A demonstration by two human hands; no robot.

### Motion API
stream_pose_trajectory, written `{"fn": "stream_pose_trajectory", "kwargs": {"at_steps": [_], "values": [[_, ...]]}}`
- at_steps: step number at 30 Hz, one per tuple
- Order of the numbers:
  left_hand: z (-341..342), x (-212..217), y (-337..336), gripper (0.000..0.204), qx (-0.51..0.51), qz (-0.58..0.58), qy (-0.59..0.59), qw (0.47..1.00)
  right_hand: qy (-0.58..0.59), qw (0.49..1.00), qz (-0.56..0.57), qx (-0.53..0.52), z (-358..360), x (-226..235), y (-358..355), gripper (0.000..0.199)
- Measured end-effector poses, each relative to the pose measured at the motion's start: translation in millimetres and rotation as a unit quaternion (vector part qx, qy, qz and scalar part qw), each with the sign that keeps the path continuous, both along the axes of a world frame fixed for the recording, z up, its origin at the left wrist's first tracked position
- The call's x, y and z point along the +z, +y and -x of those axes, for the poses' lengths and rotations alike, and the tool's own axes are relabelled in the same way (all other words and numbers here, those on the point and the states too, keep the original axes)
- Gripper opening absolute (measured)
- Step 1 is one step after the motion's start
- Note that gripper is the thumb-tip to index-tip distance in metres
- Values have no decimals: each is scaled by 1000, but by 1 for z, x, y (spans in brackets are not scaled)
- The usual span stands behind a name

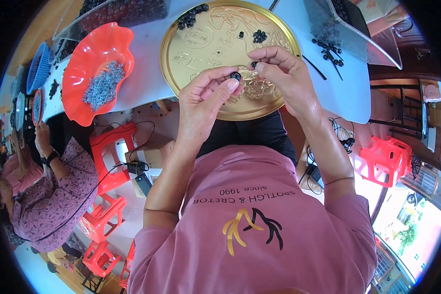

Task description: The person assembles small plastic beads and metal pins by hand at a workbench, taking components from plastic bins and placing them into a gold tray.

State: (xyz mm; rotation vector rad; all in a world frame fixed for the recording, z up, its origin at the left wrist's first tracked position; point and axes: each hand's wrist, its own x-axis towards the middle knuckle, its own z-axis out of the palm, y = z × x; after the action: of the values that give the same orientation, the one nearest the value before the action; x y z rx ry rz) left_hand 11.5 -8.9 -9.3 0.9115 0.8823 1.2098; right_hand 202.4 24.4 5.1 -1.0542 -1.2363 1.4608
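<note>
Over the near half of a round gold tray, both my hands are raised close together. My left hand is closed, pinching a small black ring-shaped part between thumb and fingertips. A smaller black piece sits in the pinch of my right hand, partly covered by the fingers. The two pieces are apart. On the tray lie a pile of black parts at the far left, a small black cluster and a single black piece.
Left of the tray, a red wavy-rimmed bowl holds small silvery pieces. Clear bins of black parts stand behind and at right. More black parts and a black strip lie at right. Another person sits at left, near red stools.
</note>
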Motion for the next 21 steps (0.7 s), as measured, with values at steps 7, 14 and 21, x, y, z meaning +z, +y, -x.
{"fn": "stream_pose_trajectory", "kwargs": {"at_steps": [7, 14, 21], "values": [[1, -6, -1, 26, 1, -14, -14, 1000, 130, 983, 124, 34, 3, -5, -6, 22], [2, 4, -2, 26, 7, 22, -8, 1000, 99, 990, 96, 40, 8, 0, -8, 21], [3, -1, 0, 28, -9, 15, 10, 1000, -146, 982, -117, -5, 15, 8, -9, 15]]}}
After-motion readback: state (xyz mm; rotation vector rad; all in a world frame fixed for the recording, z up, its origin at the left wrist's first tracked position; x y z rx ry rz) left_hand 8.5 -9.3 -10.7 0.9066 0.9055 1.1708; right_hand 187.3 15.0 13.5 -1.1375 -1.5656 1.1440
